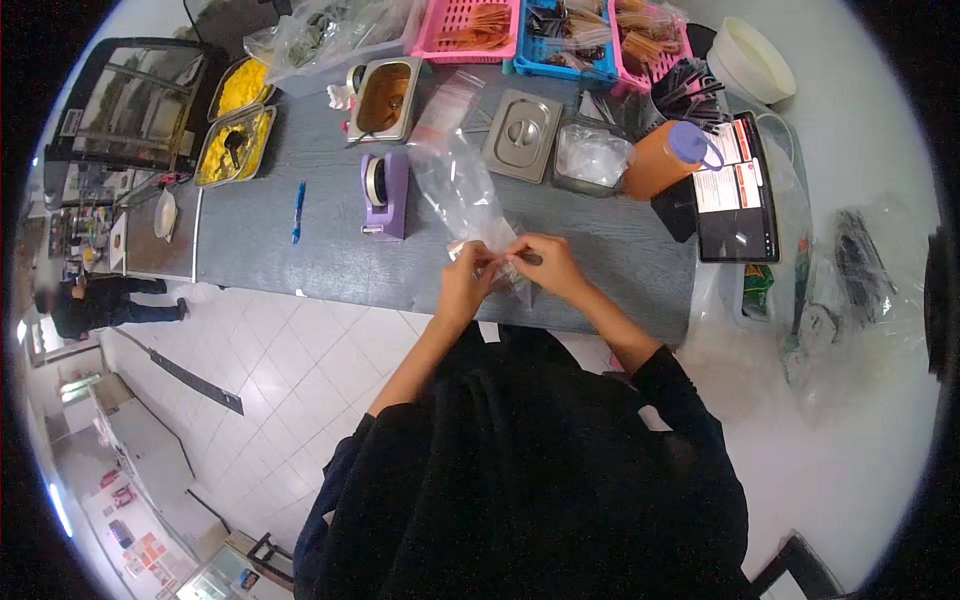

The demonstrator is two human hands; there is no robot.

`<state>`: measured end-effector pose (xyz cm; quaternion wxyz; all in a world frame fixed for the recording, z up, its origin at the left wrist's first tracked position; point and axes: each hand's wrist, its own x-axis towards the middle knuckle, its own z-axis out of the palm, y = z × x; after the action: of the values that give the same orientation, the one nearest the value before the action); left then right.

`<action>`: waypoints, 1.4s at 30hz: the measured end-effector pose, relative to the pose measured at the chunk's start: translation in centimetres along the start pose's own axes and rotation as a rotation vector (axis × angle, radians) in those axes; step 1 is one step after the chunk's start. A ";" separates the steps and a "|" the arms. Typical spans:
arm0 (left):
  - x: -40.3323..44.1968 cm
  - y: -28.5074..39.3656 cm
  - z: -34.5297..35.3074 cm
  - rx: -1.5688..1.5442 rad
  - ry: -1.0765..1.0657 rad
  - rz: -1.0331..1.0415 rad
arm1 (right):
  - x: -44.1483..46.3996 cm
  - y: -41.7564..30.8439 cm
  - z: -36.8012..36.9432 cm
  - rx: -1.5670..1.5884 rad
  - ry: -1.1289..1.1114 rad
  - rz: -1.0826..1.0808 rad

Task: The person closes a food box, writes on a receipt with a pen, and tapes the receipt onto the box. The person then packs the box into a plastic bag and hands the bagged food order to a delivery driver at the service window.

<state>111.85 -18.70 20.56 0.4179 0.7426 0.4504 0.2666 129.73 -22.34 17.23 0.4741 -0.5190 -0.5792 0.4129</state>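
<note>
Near the table's front edge, my left hand [467, 277] and my right hand [546, 262] meet, both with fingers pinched on a clear plastic bag [462, 190]. The bag stretches away from me across the table, up to its reddish-striped end [446, 110]. What lies between my fingertips is too small to make out. To the left of the bag stands a purple tape dispenser [386, 195]. A lidded steel container [523, 134] sits behind my right hand.
Pink basket [467, 52], blue basket [566, 70], steel pan of brown liquid [385, 98], orange bottle [652, 165] and tablet [737, 215] line the back and right. A blue pen [298, 212] and yellow food trays [235, 145] are left. Another person [90, 303] stands far left.
</note>
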 end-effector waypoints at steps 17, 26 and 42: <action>0.5 1.1 0.2 0.150 0.059 0.208 | -0.3 0.6 0.1 0.296 0.090 0.256; 0.7 1.3 0.0 0.185 0.018 0.204 | 0.0 1.1 -0.3 0.284 0.028 0.221; 1.9 0.5 0.2 0.411 0.020 0.078 | 0.1 -0.3 0.7 -0.017 0.196 -0.019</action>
<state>113.07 -17.25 20.87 0.2423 0.8265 0.4703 0.1924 129.01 -22.27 17.40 0.5278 -0.5554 -0.5384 0.3508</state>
